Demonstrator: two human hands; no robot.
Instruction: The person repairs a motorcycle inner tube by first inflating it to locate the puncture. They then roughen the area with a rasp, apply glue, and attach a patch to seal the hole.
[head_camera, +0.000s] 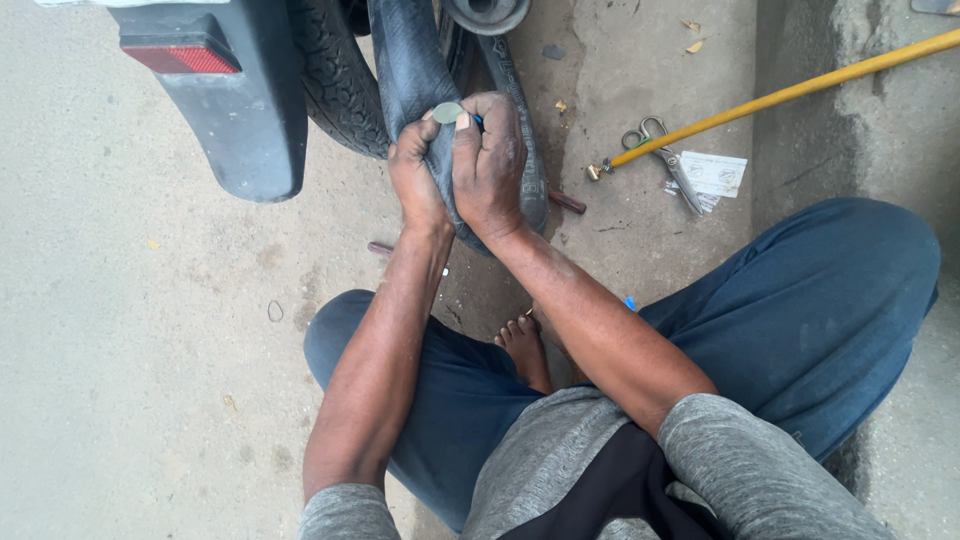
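Both hands grip a black inner tube (405, 70) pulled out beside the tyre (335, 80): left hand (418, 180) and right hand (490, 165) are clenched on a fold of it. A small round patch (447, 112) (greenish-grey) sits at the thumbtips. Scissors (665, 160) and a yellow hose (790, 92) lie on the concrete, well apart.

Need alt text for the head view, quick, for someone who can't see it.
Both hands, left hand and right hand, grip a black inner tube beside a tyre, pressing a round patch onto it. The person squats barefoot on concrete; scissors and a yellow hose lie to the right.
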